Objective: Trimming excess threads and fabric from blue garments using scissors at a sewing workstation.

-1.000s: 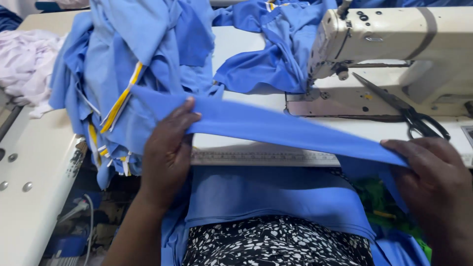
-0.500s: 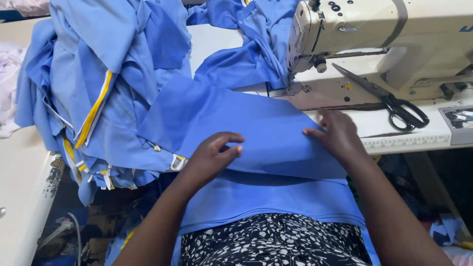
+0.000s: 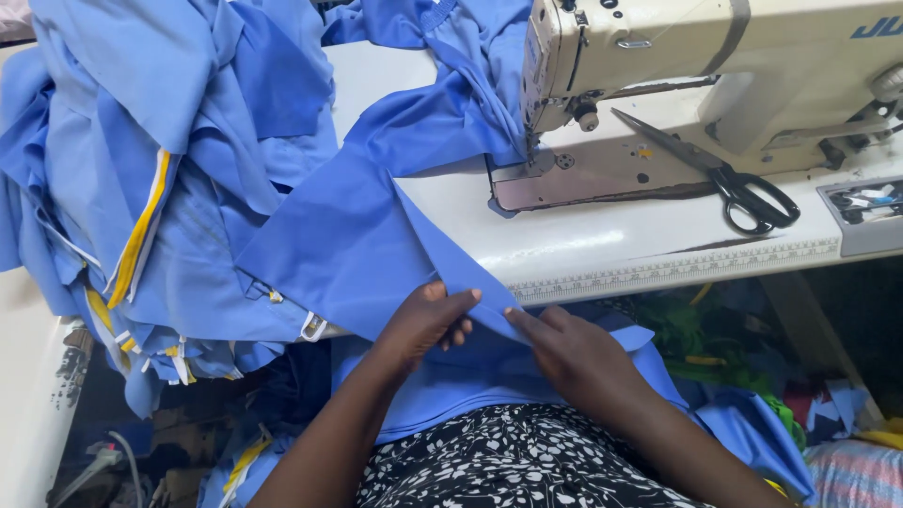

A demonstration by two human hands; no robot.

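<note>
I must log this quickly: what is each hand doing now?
Left hand: fingers closed, pinching the blue fabric piece.
Right hand: fingers on the same fabric edge; grip cannot be told.

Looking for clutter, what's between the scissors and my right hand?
Head view: only bare white table with its ruler strip lies between the scissors and the right hand.

The scene is being viewed from one head-worn camera, angled steeply downward and held close above the sewing table (image 3: pixel 602 249) edge.

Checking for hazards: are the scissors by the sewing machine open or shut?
Shut. The scissors lie flat on the machine bed, their blades together in a single point, away from both hands.
</note>
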